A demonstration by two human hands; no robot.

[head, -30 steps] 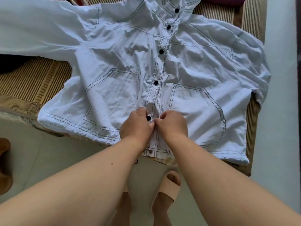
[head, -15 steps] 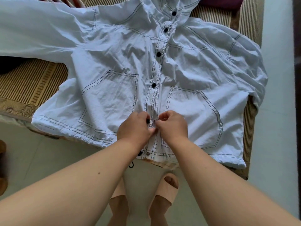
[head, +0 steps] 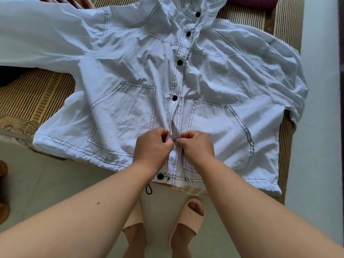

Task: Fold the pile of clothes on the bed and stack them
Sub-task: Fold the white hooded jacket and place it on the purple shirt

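Nearest the camera, both bare forearms reach forward from the lower corners of the view. They cover part of two peach slides (head: 188,220) on the pale tiled floor (head: 55,183). One slide shows its open toe, and the other is mostly hidden behind the left arm. At the left edge a brown object (head: 2,192) is cut off and blurred, so it cannot be identified.

The white hooded jacket (head: 130,112) lies face up on the bed. Its hem hangs just over the near edge, and a black cord loop (head: 149,189) dangles below it. The lowest black snap (head: 160,176) sits at the hem, just beside the left wrist.

The left hand (head: 151,146) and right hand (head: 198,146) meet over the front opening, knuckles up and fingers curled. Each grip pinches one edge of the front strip. A small metal stud (head: 175,139) shows between the fingertips. The fingertips themselves are tucked under, so how much cloth each one holds cannot be seen. Just above the hands the two edges gape a little.

A patch pocket (head: 128,116) outlined in dark stitching lies on either side of the opening. Further up, a row of black snaps (head: 174,97) is fastened. One sleeve (head: 37,40) runs off the left edge. The other (head: 290,86) is bunched at the right, with its cuff out of sight. The hood (head: 195,6) is cut off at the top.

A striped bamboo mat (head: 37,95) covers the bed. A dark shape (head: 11,75) under the outstretched sleeve, some striped cloth (head: 61,0) and a dark red item (head: 255,0) at the top edge are each only partly visible.
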